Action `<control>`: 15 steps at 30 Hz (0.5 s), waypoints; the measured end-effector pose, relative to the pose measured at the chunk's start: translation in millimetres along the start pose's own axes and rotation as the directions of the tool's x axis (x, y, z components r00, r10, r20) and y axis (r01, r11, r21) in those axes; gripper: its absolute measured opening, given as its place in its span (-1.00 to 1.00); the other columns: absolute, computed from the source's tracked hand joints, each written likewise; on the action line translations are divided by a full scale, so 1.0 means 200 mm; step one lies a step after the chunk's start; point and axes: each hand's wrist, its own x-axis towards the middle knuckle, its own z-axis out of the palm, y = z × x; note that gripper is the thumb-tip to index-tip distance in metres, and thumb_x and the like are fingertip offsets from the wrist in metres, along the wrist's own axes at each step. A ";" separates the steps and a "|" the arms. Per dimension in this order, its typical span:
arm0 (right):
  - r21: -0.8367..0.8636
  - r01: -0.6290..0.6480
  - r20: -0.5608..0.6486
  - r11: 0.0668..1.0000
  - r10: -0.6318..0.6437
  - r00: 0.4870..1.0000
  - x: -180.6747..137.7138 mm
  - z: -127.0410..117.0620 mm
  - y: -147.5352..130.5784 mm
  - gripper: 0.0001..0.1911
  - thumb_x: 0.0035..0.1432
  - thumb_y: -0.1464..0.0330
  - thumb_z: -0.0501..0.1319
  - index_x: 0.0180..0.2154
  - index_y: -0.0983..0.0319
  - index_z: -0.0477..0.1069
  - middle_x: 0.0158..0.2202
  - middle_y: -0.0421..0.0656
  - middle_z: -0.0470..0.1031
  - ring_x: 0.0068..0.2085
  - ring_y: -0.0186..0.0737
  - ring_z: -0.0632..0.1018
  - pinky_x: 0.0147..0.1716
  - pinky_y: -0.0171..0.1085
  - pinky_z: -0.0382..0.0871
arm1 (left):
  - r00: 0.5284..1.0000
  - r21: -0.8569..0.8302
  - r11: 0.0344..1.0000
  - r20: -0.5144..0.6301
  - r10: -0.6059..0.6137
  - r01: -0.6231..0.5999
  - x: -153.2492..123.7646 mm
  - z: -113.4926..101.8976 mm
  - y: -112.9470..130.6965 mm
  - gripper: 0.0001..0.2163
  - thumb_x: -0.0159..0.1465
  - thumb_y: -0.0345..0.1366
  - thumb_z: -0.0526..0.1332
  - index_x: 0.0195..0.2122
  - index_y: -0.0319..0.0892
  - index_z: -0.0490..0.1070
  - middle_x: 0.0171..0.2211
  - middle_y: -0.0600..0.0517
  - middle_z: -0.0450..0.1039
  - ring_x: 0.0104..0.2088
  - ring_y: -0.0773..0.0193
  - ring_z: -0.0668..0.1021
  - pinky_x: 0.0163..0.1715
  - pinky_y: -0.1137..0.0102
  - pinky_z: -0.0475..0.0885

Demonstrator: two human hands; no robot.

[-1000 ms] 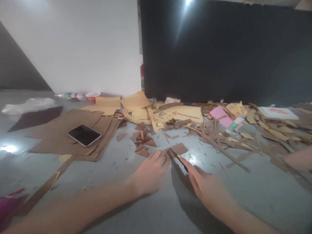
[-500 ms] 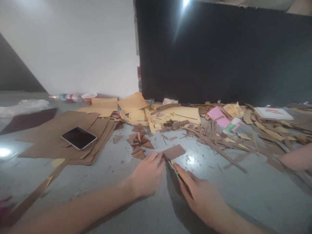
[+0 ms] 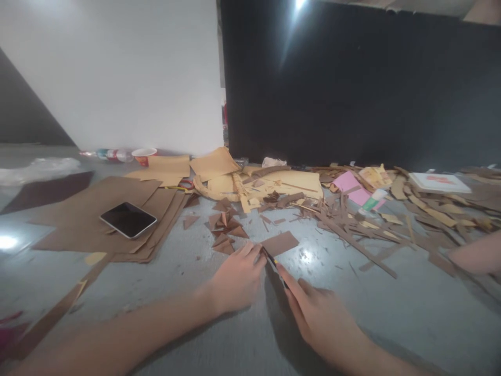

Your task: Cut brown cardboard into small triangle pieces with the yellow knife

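My left hand (image 3: pixel 237 279) lies flat on the grey floor, fingers stretched forward, fingertips at the left corner of a small brown cardboard piece (image 3: pixel 282 243). My right hand (image 3: pixel 317 313) is closed around a thin black-and-yellow knife (image 3: pixel 274 262), whose tip meets the near edge of that piece, right beside my left fingertips. A cluster of brown cardboard triangles (image 3: pixel 225 230) sits just left of the piece.
A phone (image 3: pixel 128 219) rests on a stack of brown sheets (image 3: pixel 97 219) at the left. Tan cardboard (image 3: pixel 250 183), brown strips (image 3: pixel 360 232), pink paper (image 3: pixel 350 185) and a glue bottle (image 3: pixel 371 201) litter the back and right. Another person's limb (image 3: pixel 475 256) enters at right. A black board (image 3: pixel 360 83) stands behind.
My right hand has drawn the knife back toward me along the piece's near edge. My left hand stays pressed at its corner.
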 end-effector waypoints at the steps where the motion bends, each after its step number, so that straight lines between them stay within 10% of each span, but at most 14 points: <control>1: -0.014 -0.003 0.000 1.000 0.003 1.000 0.00 0.00 0.00 -0.40 0.54 0.39 -0.04 0.53 0.16 0.11 -0.38 -0.19 0.63 -0.61 -0.26 0.53 -0.61 -0.28 0.12 | 1.000 0.003 1.000 -0.005 0.004 -0.004 0.00 0.00 0.00 -0.68 0.40 -0.37 0.17 0.09 -0.33 0.59 0.10 -0.28 0.59 0.13 -0.08 0.52 0.22 0.13 0.42; 15: -0.037 -0.005 0.007 0.999 0.005 1.000 0.01 0.03 0.01 -0.38 0.54 0.39 -0.02 0.54 0.16 0.08 -0.35 -0.17 0.63 -0.59 -0.25 0.55 -0.60 -0.29 0.17 | 1.000 0.000 1.000 -0.007 0.015 -0.015 0.00 0.01 0.00 -0.67 0.41 -0.36 0.18 0.13 -0.34 0.57 0.09 -0.29 0.58 0.14 -0.10 0.51 0.22 0.10 0.39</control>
